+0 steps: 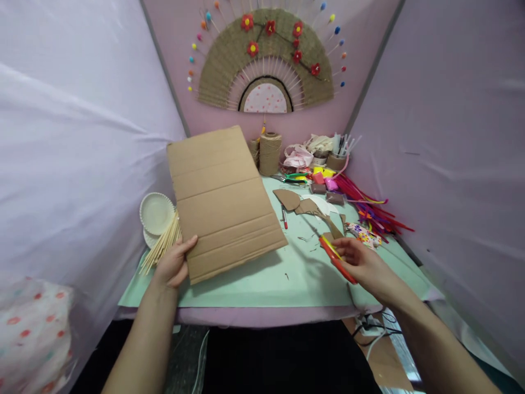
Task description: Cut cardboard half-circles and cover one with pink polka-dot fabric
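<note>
My left hand (pixel 175 261) grips the lower left edge of a large brown cardboard sheet (pixel 223 202), thumb on its front face. The sheet is tilted above the table and has several crease lines across it. In my right hand (pixel 361 262) is a pair of scissors (pixel 334 257) with red and yellow handles, pointing away from me to the upper left. Under and beyond the scissors lie cut cardboard pieces (pixel 287 200) and a white curved piece (pixel 322 205). A red-capped pen (pixel 284 217) rests near them.
Behind stand twine spools (pixel 270 154). Green-handled pliers (pixel 293 178), clay packets (pixel 331 184) and colourful pipe cleaners (pixel 369 205) lie at the right. Wooden sticks (pixel 164 243) and paper plates (pixel 156 213) sit left. A decorated fan (pixel 266 60) hangs on the back wall; fabric walls flank the table (pixel 254 293).
</note>
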`<state>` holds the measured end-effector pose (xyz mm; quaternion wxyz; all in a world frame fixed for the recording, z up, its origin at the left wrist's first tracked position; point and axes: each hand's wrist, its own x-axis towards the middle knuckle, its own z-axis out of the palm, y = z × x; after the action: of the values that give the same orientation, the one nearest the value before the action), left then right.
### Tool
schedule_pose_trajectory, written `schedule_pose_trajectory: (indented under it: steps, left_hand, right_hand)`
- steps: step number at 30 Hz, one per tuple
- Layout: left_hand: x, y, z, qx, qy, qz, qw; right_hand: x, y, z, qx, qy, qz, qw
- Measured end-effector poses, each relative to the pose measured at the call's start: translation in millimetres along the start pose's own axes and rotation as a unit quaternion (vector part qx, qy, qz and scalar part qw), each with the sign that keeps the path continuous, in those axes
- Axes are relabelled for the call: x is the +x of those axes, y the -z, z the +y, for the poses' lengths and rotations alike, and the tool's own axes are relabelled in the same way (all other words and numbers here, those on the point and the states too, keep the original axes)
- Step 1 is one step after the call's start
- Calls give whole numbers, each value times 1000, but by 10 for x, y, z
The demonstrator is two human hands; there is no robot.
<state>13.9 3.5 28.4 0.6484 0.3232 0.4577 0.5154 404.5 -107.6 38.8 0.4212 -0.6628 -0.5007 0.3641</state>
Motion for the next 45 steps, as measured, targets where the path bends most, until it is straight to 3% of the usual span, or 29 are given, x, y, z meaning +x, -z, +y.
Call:
schedule_pose_trajectory:
  steps: [3,8,12,15,20,27,45]
  left_hand:
    - [109,-242,176,-18,-52,-23,998]
    - [345,-604,397,-38,-110,-60,991]
    - [486,-789,386,-49,-122,-97,987]
    - [537,-865,286,-55,-114,-114,985]
    - [526,-894,133,-60,-103,-117,986]
    - [511,-836,50,-62,-74,-108,989]
    - [499,-830,31,-83,-43,-127,987]
  right_hand:
    - [-187,-97,-178,89,-29,21,995]
    - [-436,-389,-154,132,-26,-82,987]
    - [-495,-618,1,121,-11,-111,986]
    - [-455,-719,-61,98,-5,-161,982]
    - [-319,-837,-251,100,7,-159,982]
    - [-230,-981,-173,116,47,-155,980]
    - [-241,-889,-140,96,50,-173,979]
